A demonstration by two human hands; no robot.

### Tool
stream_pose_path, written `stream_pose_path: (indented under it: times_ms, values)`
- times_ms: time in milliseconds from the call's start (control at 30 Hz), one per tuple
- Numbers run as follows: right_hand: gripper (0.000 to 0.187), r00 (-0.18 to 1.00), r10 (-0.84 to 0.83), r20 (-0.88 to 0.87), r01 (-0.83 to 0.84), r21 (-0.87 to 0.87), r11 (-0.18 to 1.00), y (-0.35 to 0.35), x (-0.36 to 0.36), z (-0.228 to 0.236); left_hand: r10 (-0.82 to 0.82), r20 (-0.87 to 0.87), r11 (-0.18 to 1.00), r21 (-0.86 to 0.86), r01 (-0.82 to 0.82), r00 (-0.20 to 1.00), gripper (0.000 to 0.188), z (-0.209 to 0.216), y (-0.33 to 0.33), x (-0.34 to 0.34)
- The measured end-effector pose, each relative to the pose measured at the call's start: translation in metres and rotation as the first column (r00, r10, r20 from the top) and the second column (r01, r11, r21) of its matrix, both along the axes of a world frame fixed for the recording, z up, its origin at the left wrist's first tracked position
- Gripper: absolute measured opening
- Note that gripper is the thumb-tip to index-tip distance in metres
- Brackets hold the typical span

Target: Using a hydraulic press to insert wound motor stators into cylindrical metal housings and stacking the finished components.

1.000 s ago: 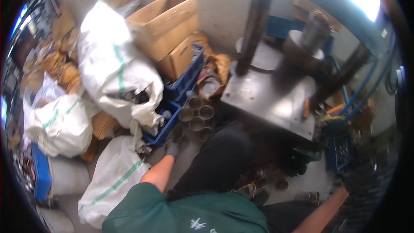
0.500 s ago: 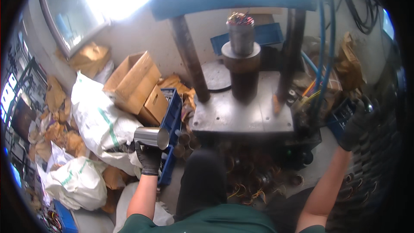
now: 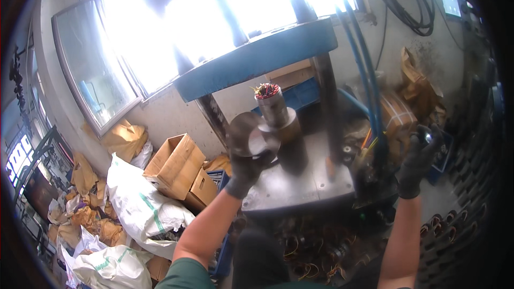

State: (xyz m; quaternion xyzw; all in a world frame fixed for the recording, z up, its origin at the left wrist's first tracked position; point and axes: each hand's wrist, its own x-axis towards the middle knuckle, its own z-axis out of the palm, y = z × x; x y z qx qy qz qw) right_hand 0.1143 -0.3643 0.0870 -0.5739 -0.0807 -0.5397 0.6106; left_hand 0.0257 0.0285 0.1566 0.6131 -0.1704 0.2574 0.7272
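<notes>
My left hand (image 3: 247, 170), in a dark glove, grips a hollow metal cylinder (image 3: 242, 131), blurred by motion, at the left side of the press. Just right of it, a metal cylinder packed with coloured wire ends (image 3: 273, 108) stands on a round steel collar (image 3: 287, 128) atop a thick dark post. Out to the right, my right hand (image 3: 417, 158), gloved too, has its fingers curled round a small shiny thing (image 3: 428, 137). Its kind is too small to tell.
The press has a blue crossbeam (image 3: 257, 56) and a steel bed (image 3: 300, 182). Blue hoses (image 3: 369, 75) hang at its right. White sacks (image 3: 142, 203) and cardboard boxes (image 3: 176, 163) crowd the left. Wired cylindrical parts (image 3: 321, 251) lie below, with rows of them (image 3: 460, 217) at right.
My left hand has carried the metal cylinder from beside the white sack up and right to the press. My right hand is still out at the right. The view has tilted upward.
</notes>
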Motion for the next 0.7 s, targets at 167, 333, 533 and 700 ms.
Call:
stream_pose_path:
  times_ms: [167,333,533,700]
  values:
    - [0.051,1.0,0.011,0.005,-0.011,0.028,1.0,0.006,0.003,-0.004,0.15,0.671,0.649,0.488,-0.584,0.727,0.093,0.033,0.015,0.094]
    - [0.051,0.999,0.034,0.004,-0.034,0.051,0.998,0.005,0.007,-0.01,0.297,0.841,0.347,0.346,-0.872,0.452,0.099,0.059,0.004,0.138]
    - [0.052,0.999,-0.002,0.051,0.002,0.001,1.0,0.005,0.001,0.0,0.447,0.637,0.598,0.31,-0.739,0.629,0.1,0.051,0.005,0.146]
    - [0.053,0.997,-0.062,0.046,0.065,-0.049,0.997,0.007,0.001,0.001,0.639,0.535,0.523,0.224,-0.822,0.553,0.086,0.029,0.035,0.155]
